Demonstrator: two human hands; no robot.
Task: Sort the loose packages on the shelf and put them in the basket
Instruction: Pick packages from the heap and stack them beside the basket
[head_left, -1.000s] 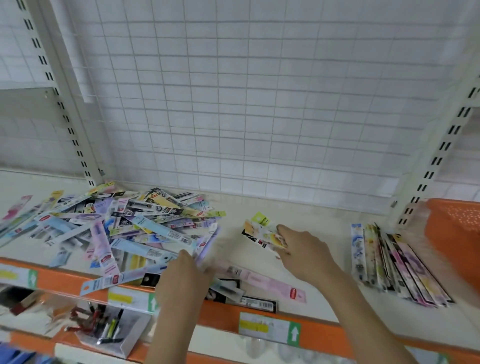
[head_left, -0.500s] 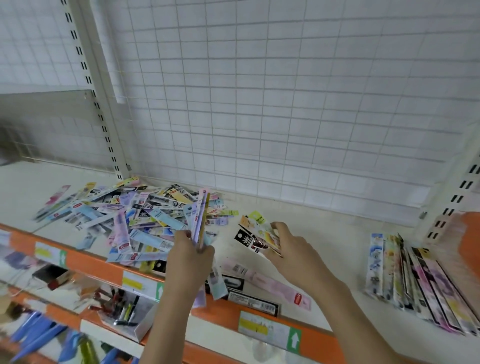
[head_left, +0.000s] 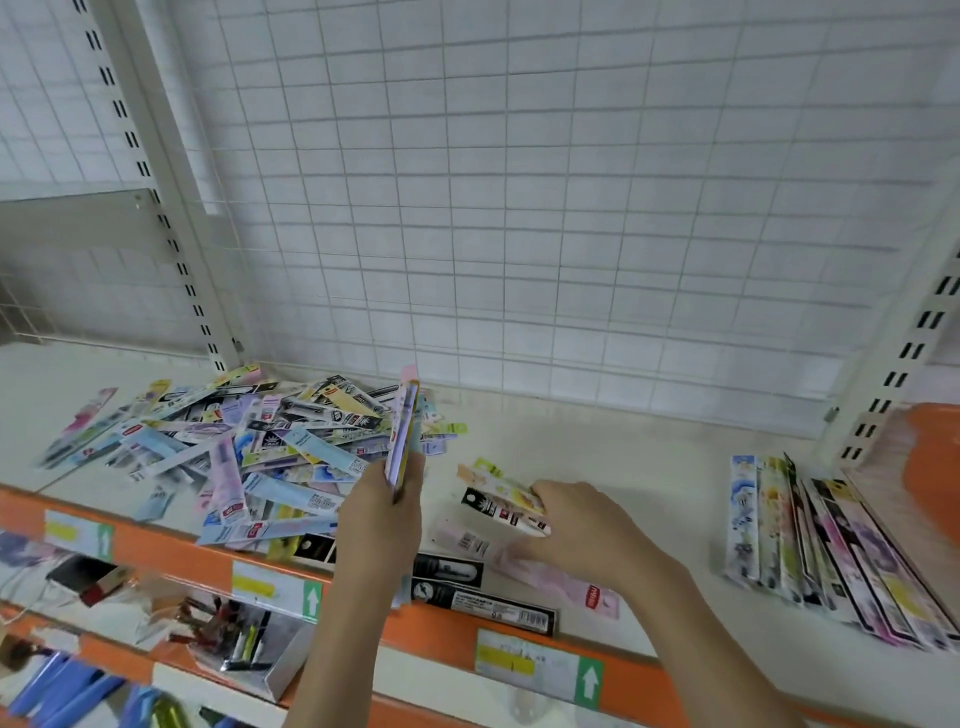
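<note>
At six o'clock, nearest us, we see two bare forearms rising from the bottom edge over the orange shelf lip (head_left: 441, 631). We count two hands. Our left hand (head_left: 382, 512) stands upright, its fingers curled round a thin held stack (head_left: 402, 426) of long narrow packages that points up toward twelve o'clock; how many are in it we cannot tell. Our right hand (head_left: 584, 525), at about four o'clock from the left one, lies palm down with its fingers closed on a small fanned bundle (head_left: 501, 501) of perhaps three or four packages, raised a little above the shelf. Under and just before that hand we count three flat packages: two black ones (head_left: 483, 605) at the shelf edge and one pink one (head_left: 561, 579). Toward three o'clock a sorted row (head_left: 810, 545) of overlapping packages lies side by side, too many to count surely. Toward ten o'clock sprawls the loose pile (head_left: 249, 441), dozens deep. Farther off at two o'clock one orange basket (head_left: 930, 467) shows only its corner, and behind everything stands the white wire grid (head_left: 519, 208).
</note>
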